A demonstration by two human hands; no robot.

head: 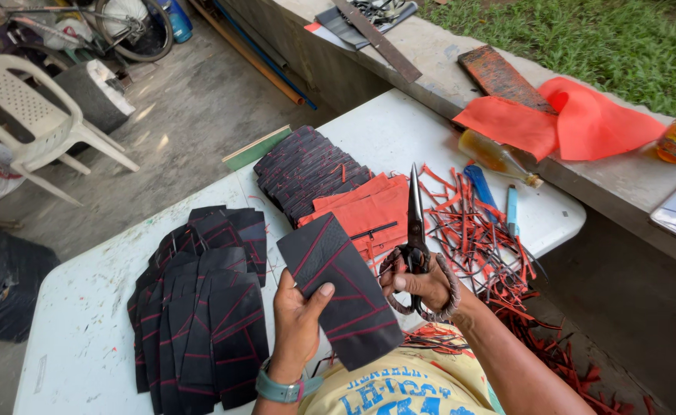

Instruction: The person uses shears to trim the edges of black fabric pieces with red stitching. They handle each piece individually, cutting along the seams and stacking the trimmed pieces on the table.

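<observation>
Scissors and black piece in hand

Left hand point(296, 319) grips a black panel point(342, 296) with red lines, held up over the near table edge. Right hand point(422, 286) has its fingers through the scissors point(415, 230), blades shut and pointing away. Stack of more black pieces point(200, 315) lies left on the white table point(77, 323). Further out there's an orange pouch point(365, 211), red scraps point(476, 230), another dark stack point(307, 165), then orange cloth point(561, 119) on the ledge.

Matt black rubbery panel point(343, 290), dark metal scissors point(415, 230), white plastic table point(77, 330)
</observation>
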